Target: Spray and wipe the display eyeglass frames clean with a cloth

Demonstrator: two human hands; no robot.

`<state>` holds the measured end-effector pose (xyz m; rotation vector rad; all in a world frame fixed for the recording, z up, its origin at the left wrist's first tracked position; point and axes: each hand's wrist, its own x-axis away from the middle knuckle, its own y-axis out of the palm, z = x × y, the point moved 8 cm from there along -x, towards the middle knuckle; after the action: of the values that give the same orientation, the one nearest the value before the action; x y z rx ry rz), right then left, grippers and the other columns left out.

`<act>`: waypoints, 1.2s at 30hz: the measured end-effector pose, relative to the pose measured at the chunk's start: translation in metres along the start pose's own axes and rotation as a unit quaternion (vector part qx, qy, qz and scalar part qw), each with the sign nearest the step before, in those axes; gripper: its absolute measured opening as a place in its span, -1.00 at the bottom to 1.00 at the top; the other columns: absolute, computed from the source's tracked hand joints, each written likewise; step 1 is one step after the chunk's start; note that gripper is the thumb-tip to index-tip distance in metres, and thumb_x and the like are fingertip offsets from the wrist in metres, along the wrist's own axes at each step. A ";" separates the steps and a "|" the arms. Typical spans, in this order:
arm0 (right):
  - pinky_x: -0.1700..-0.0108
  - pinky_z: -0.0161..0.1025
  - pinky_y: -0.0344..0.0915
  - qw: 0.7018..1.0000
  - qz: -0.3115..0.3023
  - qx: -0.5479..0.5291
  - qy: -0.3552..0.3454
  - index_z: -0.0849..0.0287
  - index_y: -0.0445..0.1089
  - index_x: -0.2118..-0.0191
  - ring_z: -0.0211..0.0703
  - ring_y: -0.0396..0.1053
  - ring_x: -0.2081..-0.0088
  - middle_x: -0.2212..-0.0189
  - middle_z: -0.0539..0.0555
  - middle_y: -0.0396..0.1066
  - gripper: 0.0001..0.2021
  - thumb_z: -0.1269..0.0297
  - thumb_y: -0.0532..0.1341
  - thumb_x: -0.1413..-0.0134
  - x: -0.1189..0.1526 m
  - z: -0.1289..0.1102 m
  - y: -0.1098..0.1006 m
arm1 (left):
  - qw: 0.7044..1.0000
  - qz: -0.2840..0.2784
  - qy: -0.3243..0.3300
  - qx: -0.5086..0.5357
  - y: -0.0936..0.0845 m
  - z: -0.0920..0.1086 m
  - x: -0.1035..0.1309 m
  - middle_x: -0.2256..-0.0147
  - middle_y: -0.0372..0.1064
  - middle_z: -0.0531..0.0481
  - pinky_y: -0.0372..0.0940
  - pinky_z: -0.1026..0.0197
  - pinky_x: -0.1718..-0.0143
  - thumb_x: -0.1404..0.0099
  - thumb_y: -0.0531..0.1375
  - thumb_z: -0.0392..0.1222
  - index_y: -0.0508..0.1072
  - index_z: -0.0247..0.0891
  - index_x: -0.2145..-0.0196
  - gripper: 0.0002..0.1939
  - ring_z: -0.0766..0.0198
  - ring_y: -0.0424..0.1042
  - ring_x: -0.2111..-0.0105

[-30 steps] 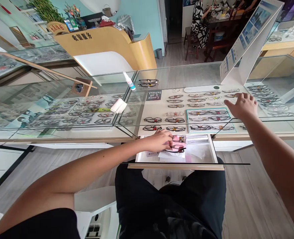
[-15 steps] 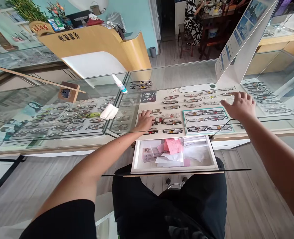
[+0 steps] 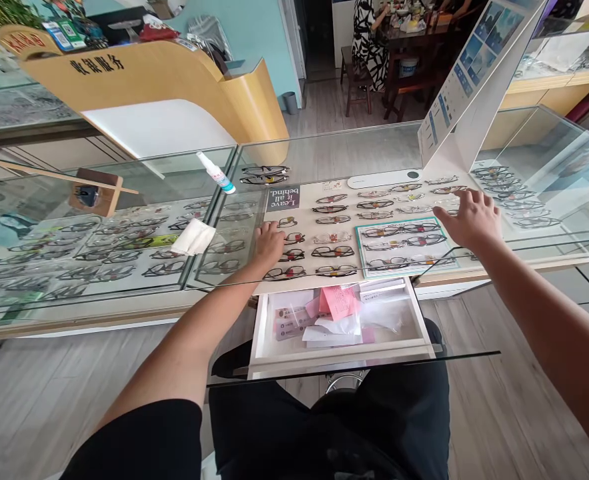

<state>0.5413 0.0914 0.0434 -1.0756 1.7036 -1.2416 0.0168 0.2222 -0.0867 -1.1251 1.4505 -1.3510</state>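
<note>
Handling of dark-rimmed spectacles (image 3: 295, 238), centre of frame, appears in hand. Left hand (image 3: 269, 243) is at their left end, contact and grip too obscured to tell. Right hand (image 3: 474, 220), right of centre, is spread. Next move calls for light, exact fingerwork.

The bare left hand (image 3: 269, 243) is beside dark-rimmed eyeglasses (image 3: 294, 238), contact unclear; the bare right hand (image 3: 472, 219) has its fingers spread. Between them lies a teal-edged white rectangular tray (image 3: 361, 253); nearer the body, an open white drawer (image 3: 283, 347) holds pink paper (image 3: 338, 303). A slim white plastic bottle (image 3: 217, 173) is beyond the left hand.
</note>
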 end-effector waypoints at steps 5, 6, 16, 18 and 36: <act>-0.57 0.53 0.17 1.000 -0.004 0.011 0.007 0.13 0.19 -0.62 0.65 0.13 -0.60 -0.61 0.43 0.21 -0.09 -0.39 -0.01 -0.42 0.001 -0.001 -0.003 | 1.000 -0.007 0.002 0.004 0.003 -0.001 -0.004 -0.40 0.44 -0.33 0.19 -0.30 -0.29 -0.51 0.11 -0.24 0.80 -0.13 -0.03 -0.56 -0.36 0.25 -0.37; -0.57 0.54 0.17 1.000 -0.006 0.007 0.006 0.12 0.20 -0.62 0.67 0.13 -0.60 -0.61 0.43 0.21 -0.08 -0.40 -0.01 -0.42 0.001 -0.001 -0.003 | 1.000 -0.007 0.004 0.005 0.004 -0.001 -0.004 -0.40 0.44 -0.33 0.18 -0.30 -0.29 -0.50 0.11 -0.23 0.80 -0.14 -0.03 -0.57 -0.36 0.25 -0.37; -0.58 0.56 0.16 1.000 0.000 -0.004 0.009 0.10 0.23 -0.60 0.70 0.13 -0.60 -0.60 0.42 0.23 -0.09 -0.40 0.03 -0.38 0.003 -0.003 -0.007 | 0.998 0.042 -0.026 0.041 -0.005 -0.004 -0.012 -0.27 0.49 -0.43 0.17 -0.30 -0.27 -0.44 0.15 -0.29 0.61 -0.23 -0.19 -0.57 -0.38 0.28 -0.33; -0.59 0.52 0.16 1.000 -0.007 0.002 0.011 0.09 0.21 -0.61 0.68 0.11 -0.61 -0.61 0.42 0.21 -0.10 -0.41 0.01 -0.40 0.004 -0.003 -0.006 | 0.997 0.047 -0.043 0.050 -0.008 -0.004 -0.017 -0.17 0.54 -0.44 0.17 -0.29 -0.26 -0.49 0.09 -0.32 0.51 -0.24 -0.26 -0.54 -0.35 0.31 -0.31; -0.55 0.50 0.19 1.000 0.016 0.019 0.008 0.15 0.24 -0.60 0.61 0.16 -0.58 -0.59 0.43 0.24 -0.09 -0.40 0.00 -0.44 0.004 0.004 -0.001 | 1.000 -0.009 -0.022 -0.002 0.011 -0.006 -0.066 0.16 0.62 -0.38 0.17 -0.19 -0.27 -0.45 -0.01 -0.46 0.56 -0.21 -0.15 -0.51 -0.25 0.47 -0.15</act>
<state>0.5438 0.0865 0.0434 -1.0152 1.6955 -1.2609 0.0262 0.2878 -0.0975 -1.1669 1.4154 -1.3279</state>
